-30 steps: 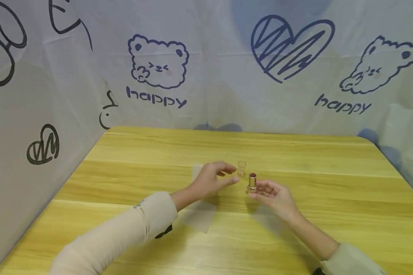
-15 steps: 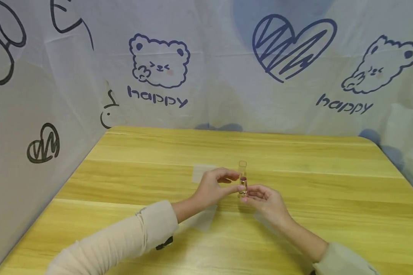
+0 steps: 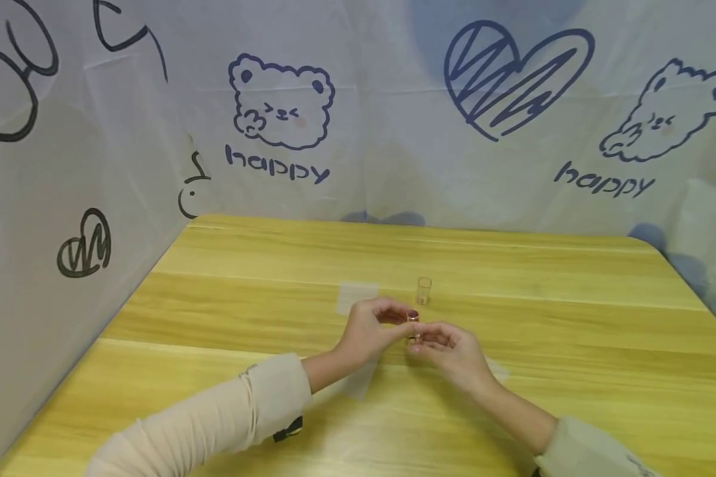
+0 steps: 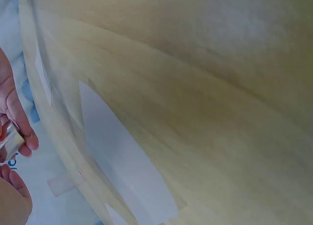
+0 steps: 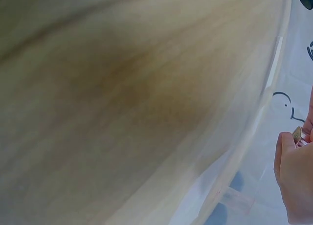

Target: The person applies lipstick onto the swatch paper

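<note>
A pale cloth backdrop (image 3: 394, 152) with drawn bears, hearts and the word "happy" fills the upper part of the head view; below it spreads a yellow wood-grain table (image 3: 543, 285). Just beyond the hands, near the centre of the frame, a clear cap (image 3: 424, 290) stands upright on the wood, apart from the fingers. A whitish patch (image 3: 356, 298) lies left of the cap, partly behind the left hand (image 3: 372, 326); another pale patch shows below that wrist, and a corner of one by the right wrist. The lipstick tube (image 3: 413, 316) is at centre frame, between the two hands: the left pinches its upper part, the right hand (image 3: 453, 352) its base. It looks shiny gold, roughly upright, with a dark red top; the left thumb crosses its front and hides the middle.
</note>
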Action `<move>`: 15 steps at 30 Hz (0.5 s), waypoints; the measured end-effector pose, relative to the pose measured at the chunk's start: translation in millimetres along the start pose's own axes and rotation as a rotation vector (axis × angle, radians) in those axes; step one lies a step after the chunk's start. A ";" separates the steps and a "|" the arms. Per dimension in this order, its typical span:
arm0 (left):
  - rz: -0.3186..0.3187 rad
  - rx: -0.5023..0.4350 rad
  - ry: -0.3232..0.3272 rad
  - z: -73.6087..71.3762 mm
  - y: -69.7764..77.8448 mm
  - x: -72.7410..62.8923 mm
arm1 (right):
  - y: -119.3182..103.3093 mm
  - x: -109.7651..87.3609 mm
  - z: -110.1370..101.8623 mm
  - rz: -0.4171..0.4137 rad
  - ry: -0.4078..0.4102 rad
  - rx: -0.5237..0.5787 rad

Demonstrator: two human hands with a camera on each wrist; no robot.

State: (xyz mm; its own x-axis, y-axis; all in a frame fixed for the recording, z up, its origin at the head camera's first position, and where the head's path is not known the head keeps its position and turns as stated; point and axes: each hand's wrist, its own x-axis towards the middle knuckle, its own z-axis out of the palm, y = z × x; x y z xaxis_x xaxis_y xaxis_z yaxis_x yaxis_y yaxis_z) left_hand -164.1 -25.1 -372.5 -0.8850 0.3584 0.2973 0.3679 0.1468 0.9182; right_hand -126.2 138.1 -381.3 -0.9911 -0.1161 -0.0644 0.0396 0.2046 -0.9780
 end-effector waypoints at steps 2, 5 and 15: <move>-0.032 -0.009 0.008 0.8 0.4 -0.2 | 0.0 0.3 1.3 0.003 -0.006 0.006; -0.061 -0.019 0.023 2.2 1.3 -0.8 | -0.3 0.6 2.3 0.002 -0.014 0.008; -0.069 -0.018 0.054 3.7 5.4 -1.8 | -3.2 0.4 7.8 -0.004 0.000 0.006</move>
State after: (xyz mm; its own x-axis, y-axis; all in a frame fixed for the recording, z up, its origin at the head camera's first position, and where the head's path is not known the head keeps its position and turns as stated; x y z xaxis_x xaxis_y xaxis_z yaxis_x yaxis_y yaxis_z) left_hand -159.4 -21.6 -369.0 -0.9224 0.2973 0.2465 0.3007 0.1526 0.9414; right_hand -125.7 129.8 -379.7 -0.9913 -0.1164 -0.0609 0.0368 0.1987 -0.9794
